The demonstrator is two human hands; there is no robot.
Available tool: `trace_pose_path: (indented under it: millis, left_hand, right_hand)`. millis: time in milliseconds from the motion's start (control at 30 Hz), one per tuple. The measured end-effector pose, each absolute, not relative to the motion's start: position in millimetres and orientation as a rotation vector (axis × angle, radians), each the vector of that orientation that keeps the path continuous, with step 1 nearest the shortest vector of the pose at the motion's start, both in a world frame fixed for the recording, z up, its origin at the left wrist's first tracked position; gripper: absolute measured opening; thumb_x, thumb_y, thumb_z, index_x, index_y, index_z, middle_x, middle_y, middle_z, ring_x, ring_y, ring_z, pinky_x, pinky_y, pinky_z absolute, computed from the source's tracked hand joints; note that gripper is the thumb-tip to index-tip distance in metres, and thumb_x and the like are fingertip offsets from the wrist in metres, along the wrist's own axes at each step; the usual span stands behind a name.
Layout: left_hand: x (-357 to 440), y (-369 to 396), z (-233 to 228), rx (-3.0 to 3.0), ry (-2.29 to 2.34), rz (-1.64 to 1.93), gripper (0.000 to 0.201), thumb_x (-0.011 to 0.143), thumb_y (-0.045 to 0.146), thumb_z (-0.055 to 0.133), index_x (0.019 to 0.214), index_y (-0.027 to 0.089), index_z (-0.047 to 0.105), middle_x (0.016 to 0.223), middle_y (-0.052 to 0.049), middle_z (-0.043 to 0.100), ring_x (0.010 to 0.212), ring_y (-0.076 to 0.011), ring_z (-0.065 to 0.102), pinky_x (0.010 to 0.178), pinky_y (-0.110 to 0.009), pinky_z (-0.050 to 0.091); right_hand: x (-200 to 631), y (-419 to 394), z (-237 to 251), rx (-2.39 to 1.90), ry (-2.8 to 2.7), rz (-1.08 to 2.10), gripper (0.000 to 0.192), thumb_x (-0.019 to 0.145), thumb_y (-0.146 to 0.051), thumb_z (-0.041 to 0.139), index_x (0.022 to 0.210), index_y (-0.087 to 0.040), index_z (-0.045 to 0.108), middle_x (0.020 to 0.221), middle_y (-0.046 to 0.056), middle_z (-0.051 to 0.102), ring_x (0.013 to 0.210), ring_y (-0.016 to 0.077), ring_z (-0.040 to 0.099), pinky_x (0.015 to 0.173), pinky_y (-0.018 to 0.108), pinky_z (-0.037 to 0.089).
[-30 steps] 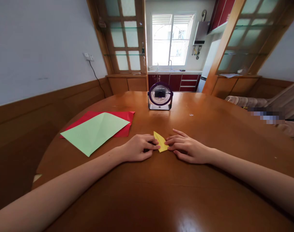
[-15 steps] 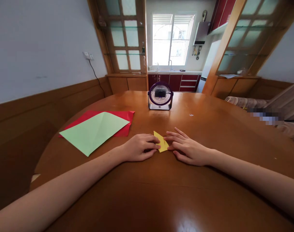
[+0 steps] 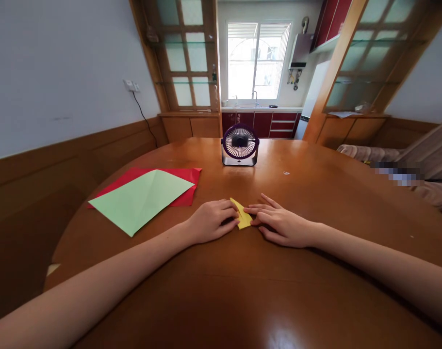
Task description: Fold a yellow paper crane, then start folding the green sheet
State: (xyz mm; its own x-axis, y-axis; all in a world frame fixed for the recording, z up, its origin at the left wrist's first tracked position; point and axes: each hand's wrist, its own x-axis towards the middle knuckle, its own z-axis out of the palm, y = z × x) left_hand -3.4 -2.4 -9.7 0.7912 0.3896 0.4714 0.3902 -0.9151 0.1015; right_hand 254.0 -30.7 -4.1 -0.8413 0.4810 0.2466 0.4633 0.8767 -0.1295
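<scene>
A small folded yellow paper lies flat on the round wooden table, between my two hands. My left hand rests curled on its left edge, fingertips pressing the paper down. From the right, my right hand lies flat with its fingers stretched over the paper's right side, covering part of it. Only a narrow yellow strip shows between the fingertips.
A light green sheet lies on top of a red sheet at the table's left. A small purple desk fan stands at the far middle. A wood-panelled wall runs along the left; a kitchen lies beyond.
My right hand's fingers have slid leftward over the yellow paper, so less of it shows. My left hand has stayed nearly in place.
</scene>
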Motion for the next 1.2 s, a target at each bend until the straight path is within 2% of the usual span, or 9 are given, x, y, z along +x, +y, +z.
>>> trace_pose_path:
  millis: [133, 267, 367, 433, 533, 667, 800, 933, 1200]
  left_hand:
    - [0.6, -5.3, -9.9, -2.933, -0.856, -0.811, 0.028, 0.093, 0.032, 0.05, 0.115, 0.017, 0.058, 0.125, -0.011, 0.06, 0.118, -0.023, 0.057, 0.099, -0.037, 0.048]
    - [7.2, -9.8, -11.0, -2.874, -0.917, -0.84, 0.043, 0.092, 0.034, 0.05, 0.13, 0.016, 0.049, 0.141, -0.014, 0.048, 0.132, -0.025, 0.045, 0.109, -0.043, 0.038]
    - [11.6, -10.4, -13.0, -2.985, -0.958, -0.593, 0.049, 0.097, 0.038, 0.04, 0.139, 0.011, 0.042, 0.145, -0.015, 0.044, 0.137, -0.0254, 0.039, 0.114, -0.044, 0.031]
    - [12.8, -9.0, -14.4, -3.043, -1.011, -0.434, 0.053, 0.1, 0.04, 0.032, 0.142, 0.009, 0.038, 0.149, -0.016, 0.038, 0.14, -0.0248, 0.033, 0.116, -0.043, 0.027]
    - [13.0, -7.1, -15.6, -3.068, -1.056, -0.341, 0.056, 0.101, 0.044, 0.028, 0.146, 0.011, 0.034, 0.152, -0.013, 0.031, 0.143, -0.0221, 0.026, 0.119, -0.039, 0.02]
    - [14.2, -9.6, -13.7, -3.062, -1.108, -0.342, 0.061, 0.099, 0.05, 0.031, 0.146, 0.011, 0.035, 0.152, -0.013, 0.03, 0.143, -0.023, 0.025, 0.119, -0.039, 0.018]
    - [17.8, -14.2, -10.3, -3.072, -1.185, -0.363, 0.062, 0.097, 0.053, 0.035, 0.145, 0.014, 0.036, 0.152, -0.012, 0.03, 0.143, -0.0241, 0.025, 0.118, -0.044, 0.018]
    - [20.1, -15.3, -11.6, -3.058, -1.239, -0.335, 0.059, 0.098, 0.052, 0.033, 0.146, 0.018, 0.035, 0.153, -0.011, 0.028, 0.144, -0.0242, 0.023, 0.118, -0.05, 0.01]
    - [17.5, -11.5, -18.0, -3.05, -1.192, -0.266, 0.058, 0.1, 0.05, 0.022, 0.151, 0.022, 0.023, 0.156, -0.009, 0.02, 0.145, -0.0231, 0.018, 0.118, -0.049, 0.007]
  right_hand:
    - [252.9, -31.5, -3.8, -0.712, -2.75, 0.117, 0.023, 0.086, -0.011, 0.047, 0.107, -0.018, 0.056, 0.129, 0.013, 0.059, 0.133, 0.0217, 0.043, 0.118, 0.055, 0.012]
    - [253.0, -31.3, -3.0, -0.721, -2.755, 0.075, 0.023, 0.088, -0.013, 0.047, 0.108, -0.018, 0.056, 0.132, 0.013, 0.055, 0.135, 0.0225, 0.04, 0.118, 0.055, 0.016]
    - [253.0, -30.8, -2.3, -0.691, -2.76, 0.032, 0.022, 0.088, -0.014, 0.046, 0.107, -0.018, 0.057, 0.133, 0.011, 0.054, 0.136, 0.0226, 0.037, 0.118, 0.054, 0.015]
    - [252.6, -30.5, -2.4, -0.658, -2.754, 0.003, 0.023, 0.089, -0.014, 0.045, 0.108, -0.018, 0.057, 0.127, 0.01, 0.057, 0.132, 0.0219, 0.042, 0.119, 0.053, 0.014]
    - [252.2, -30.3, -3.3, -0.617, -2.734, -0.021, 0.024, 0.089, -0.015, 0.044, 0.109, -0.017, 0.058, 0.115, 0.009, 0.061, 0.12, 0.0202, 0.053, 0.12, 0.051, 0.014]
    - [252.7, -30.5, -4.0, -0.603, -2.73, -0.026, 0.026, 0.089, -0.014, 0.043, 0.109, -0.018, 0.059, 0.109, 0.008, 0.063, 0.108, 0.0182, 0.059, 0.12, 0.051, 0.012]
    - [253.0, -30.5, -3.7, -0.601, -2.708, -0.005, 0.026, 0.089, -0.014, 0.043, 0.108, -0.021, 0.06, 0.105, 0.006, 0.065, 0.107, 0.0181, 0.06, 0.12, 0.052, 0.013]
    - [251.7, -30.5, -4.4, -0.592, -2.664, 0.01, 0.026, 0.088, -0.014, 0.045, 0.107, -0.02, 0.062, 0.107, 0.007, 0.065, 0.109, 0.019, 0.059, 0.119, 0.051, 0.017]
    - [253.3, -30.7, -4.7, -0.574, -2.644, 0.08, 0.027, 0.087, -0.013, 0.046, 0.108, -0.021, 0.063, 0.107, 0.005, 0.067, 0.104, 0.0185, 0.061, 0.119, 0.051, 0.017]
